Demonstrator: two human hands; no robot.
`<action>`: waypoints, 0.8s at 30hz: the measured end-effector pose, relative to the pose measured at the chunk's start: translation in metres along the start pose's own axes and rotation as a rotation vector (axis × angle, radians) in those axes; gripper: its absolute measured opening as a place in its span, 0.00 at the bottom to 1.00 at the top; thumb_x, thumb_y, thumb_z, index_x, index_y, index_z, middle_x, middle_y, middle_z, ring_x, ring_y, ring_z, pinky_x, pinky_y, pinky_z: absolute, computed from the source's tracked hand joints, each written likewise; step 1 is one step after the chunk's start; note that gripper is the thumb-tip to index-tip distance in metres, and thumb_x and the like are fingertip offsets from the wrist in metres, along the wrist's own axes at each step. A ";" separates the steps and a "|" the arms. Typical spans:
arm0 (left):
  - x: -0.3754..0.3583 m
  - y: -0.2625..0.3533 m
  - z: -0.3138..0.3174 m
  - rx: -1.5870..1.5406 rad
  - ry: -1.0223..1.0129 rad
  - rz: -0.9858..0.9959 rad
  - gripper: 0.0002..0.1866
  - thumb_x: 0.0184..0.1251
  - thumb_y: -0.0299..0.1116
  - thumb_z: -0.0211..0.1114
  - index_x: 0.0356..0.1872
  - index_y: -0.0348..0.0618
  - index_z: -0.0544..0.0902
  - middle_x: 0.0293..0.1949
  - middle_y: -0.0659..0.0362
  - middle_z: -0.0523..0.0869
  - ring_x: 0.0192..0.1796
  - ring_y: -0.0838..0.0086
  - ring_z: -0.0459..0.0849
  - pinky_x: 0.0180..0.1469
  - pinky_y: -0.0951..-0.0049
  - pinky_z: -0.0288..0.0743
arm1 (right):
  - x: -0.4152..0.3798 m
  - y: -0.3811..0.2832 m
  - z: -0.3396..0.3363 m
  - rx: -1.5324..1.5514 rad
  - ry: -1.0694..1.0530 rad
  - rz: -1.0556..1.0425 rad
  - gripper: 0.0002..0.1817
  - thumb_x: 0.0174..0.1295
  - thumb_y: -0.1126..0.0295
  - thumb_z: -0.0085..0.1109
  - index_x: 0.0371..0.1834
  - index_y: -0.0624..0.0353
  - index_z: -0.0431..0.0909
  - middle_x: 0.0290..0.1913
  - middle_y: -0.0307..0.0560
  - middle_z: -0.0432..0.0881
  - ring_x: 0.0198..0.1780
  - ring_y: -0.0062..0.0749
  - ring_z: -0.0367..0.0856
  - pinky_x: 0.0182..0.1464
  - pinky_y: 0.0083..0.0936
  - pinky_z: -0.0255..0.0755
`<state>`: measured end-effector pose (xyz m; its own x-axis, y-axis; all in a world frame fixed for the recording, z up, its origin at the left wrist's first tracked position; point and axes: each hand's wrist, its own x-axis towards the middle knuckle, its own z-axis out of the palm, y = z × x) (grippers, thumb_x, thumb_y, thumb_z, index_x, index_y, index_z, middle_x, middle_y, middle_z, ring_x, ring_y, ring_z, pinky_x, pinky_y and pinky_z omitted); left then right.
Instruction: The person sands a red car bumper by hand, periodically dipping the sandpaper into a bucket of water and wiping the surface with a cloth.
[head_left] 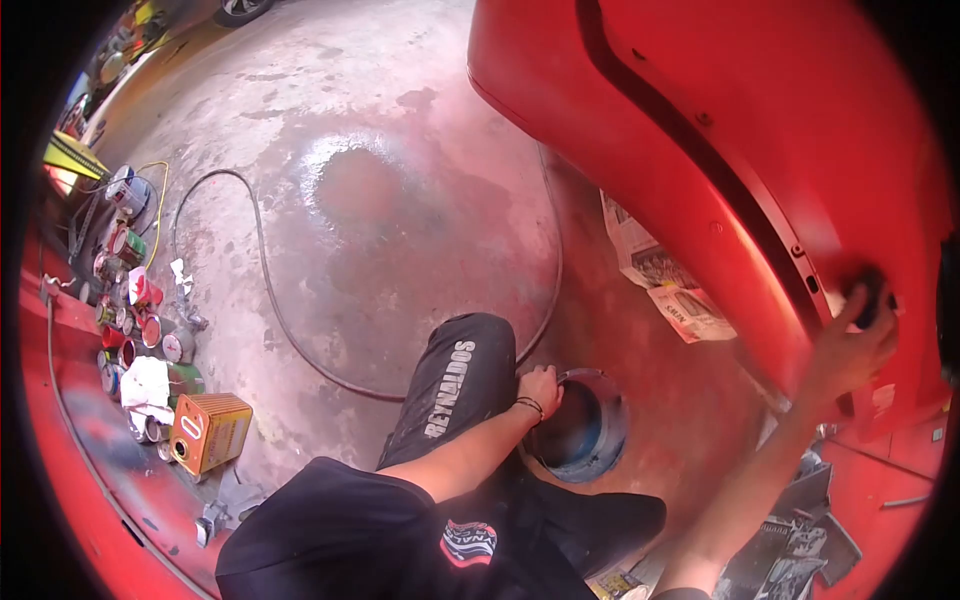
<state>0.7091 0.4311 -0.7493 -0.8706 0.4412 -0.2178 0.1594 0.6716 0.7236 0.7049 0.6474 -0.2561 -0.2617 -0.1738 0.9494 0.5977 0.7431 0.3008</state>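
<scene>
My right hand [862, 340] reaches to the red vehicle body [690, 190] at the right, its fingers closed round a dark object [868, 292] held against the red surface. What the object is cannot be made out. Beside my knee, my left hand [540, 388] has its fingers curled at the near rim of a round bucket [612, 430] on the floor. The bucket's inside looks dark, with a blue-grey wall.
A long hose [268, 270] curves over the floor [350, 90]. Paint cans [152, 330] and a yellow square tin [212, 430] stand at the left. Newspaper [655, 270] hangs under the body panel. Grey scraps [790, 540] lie at lower right.
</scene>
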 end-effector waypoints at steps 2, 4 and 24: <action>0.000 0.000 0.001 0.001 0.006 -0.005 0.19 0.73 0.43 0.72 0.54 0.39 0.84 0.51 0.42 0.89 0.52 0.46 0.92 0.55 0.50 0.88 | 0.009 0.064 0.034 -0.135 -0.143 0.372 0.31 0.70 0.38 0.71 0.67 0.45 0.88 0.57 0.61 0.91 0.65 0.57 0.86 0.59 0.54 0.82; 0.000 0.004 -0.001 0.025 0.004 -0.015 0.19 0.73 0.43 0.72 0.54 0.39 0.84 0.51 0.42 0.89 0.52 0.46 0.92 0.55 0.50 0.88 | 0.008 0.068 0.040 -0.101 -0.127 0.465 0.31 0.70 0.36 0.70 0.65 0.45 0.88 0.56 0.60 0.91 0.63 0.60 0.87 0.59 0.55 0.82; 0.006 0.001 0.004 0.104 0.001 0.032 0.19 0.71 0.45 0.69 0.49 0.39 0.85 0.48 0.41 0.91 0.52 0.42 0.91 0.55 0.42 0.85 | 0.009 0.003 0.009 0.103 0.079 0.413 0.24 0.75 0.55 0.67 0.69 0.52 0.81 0.65 0.64 0.78 0.66 0.62 0.75 0.66 0.58 0.68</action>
<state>0.7064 0.4370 -0.7523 -0.8647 0.4631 -0.1945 0.2348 0.7149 0.6586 0.6971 0.6539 -0.2474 0.0442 0.1057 0.9934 0.5603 0.8207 -0.1122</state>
